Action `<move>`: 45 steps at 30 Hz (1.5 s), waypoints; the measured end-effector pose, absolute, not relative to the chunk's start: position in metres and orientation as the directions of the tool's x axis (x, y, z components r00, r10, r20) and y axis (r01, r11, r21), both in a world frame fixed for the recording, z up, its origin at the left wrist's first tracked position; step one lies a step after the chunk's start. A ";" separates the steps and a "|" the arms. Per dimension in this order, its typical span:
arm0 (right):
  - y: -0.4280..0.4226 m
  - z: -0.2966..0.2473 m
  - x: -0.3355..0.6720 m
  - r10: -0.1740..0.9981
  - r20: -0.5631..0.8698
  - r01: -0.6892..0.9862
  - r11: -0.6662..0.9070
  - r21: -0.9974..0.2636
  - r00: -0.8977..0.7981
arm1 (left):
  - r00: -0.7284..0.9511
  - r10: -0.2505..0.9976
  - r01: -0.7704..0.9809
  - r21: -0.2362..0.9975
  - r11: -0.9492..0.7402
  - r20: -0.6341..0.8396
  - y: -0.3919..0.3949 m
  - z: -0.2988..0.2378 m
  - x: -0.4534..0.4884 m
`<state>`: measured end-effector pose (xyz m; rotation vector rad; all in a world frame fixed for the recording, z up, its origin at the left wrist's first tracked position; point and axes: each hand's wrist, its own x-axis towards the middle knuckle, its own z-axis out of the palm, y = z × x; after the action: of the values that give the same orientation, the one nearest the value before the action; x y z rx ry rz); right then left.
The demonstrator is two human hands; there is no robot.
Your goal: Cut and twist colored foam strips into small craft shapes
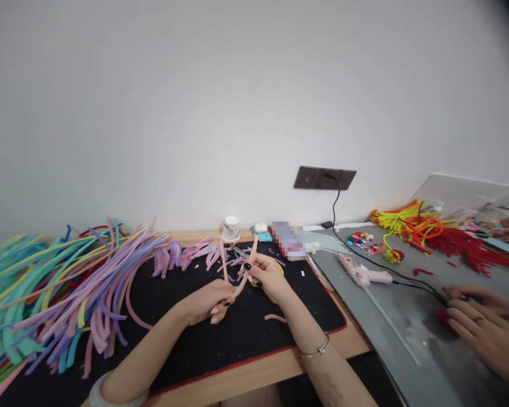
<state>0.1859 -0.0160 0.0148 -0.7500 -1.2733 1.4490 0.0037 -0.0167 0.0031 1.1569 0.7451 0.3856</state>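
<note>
Bangle, pale [96,395], and bracelet, silver [318,347]: worn on left and right arms, nearest the camera. Left hand [214,299]: fingers closed on a peach fuzzy strip [240,286], above the mat, presumably gripped low for steadying. Right hand [263,277]: at 2 o'clock of the left, thumb and fingertips pinched on the upper part of that strip, perhaps for fine control; whether one or two lengths are held cannot be told. Grey blade-like tool [238,250]: seen just past the fingers, at 12 o'clock; whether it is held cannot be told. Black mat [220,345]: laid on the wooden worktop [237,381], probably for protection. Short peach piece [275,318]: left at 4 o'clock. Mixed-colour strips [68,288]: heaped at 9 o'clock, likely for easy reach. Pink and purple looped pieces [176,255]: rowed at 10 to 11 o'clock, seemingly sorted from the heap. White tub [231,229]: stood at 12 o'clock, probably out of the way. Pink glue gun [362,274]: laid at 3 o'clock, near a co-worker's hands [475,328].
</note>
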 end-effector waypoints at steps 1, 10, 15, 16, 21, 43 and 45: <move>-0.016 0.015 0.186 0.951 0.161 -0.291 0.081 -0.953 -0.263 | 0.732 0.584 0.132 0.914 0.385 -0.351 -0.017 0.003 0.004; -0.015 0.016 0.181 0.981 0.089 -0.265 0.042 -0.963 -0.171 | 0.842 0.245 0.353 0.834 0.424 -0.481 -0.021 0.003 0.001; -0.011 0.010 0.180 0.982 0.145 -0.196 0.120 -0.973 -0.118 | 0.852 0.180 0.385 0.821 0.421 -0.491 -0.021 0.006 0.000; -0.011 0.010 0.180 0.982 0.140 -0.198 0.112 -0.974 -0.130 | 0.853 0.156 0.400 0.816 0.418 -0.498 -0.021 0.007 0.000; -0.017 0.013 0.178 0.961 -0.001 -0.299 -0.087 -0.950 -0.275 | 0.858 0.096 0.429 0.805 0.410 -0.505 -0.021 0.007 0.000; -0.011 0.004 0.175 0.998 -0.006 -0.233 -0.020 -0.972 -0.057 | 0.856 0.183 0.377 0.826 0.419 -0.483 -0.022 0.009 0.001; -0.010 0.003 0.174 0.999 -0.011 -0.231 -0.020 -0.973 -0.039 | 0.857 0.181 0.375 0.824 0.424 -0.483 -0.022 0.007 0.001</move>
<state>0.1739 -0.0105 0.0031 -1.0283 -1.0542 1.3489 0.0011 -0.0217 0.0067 1.1429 0.5587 -0.1293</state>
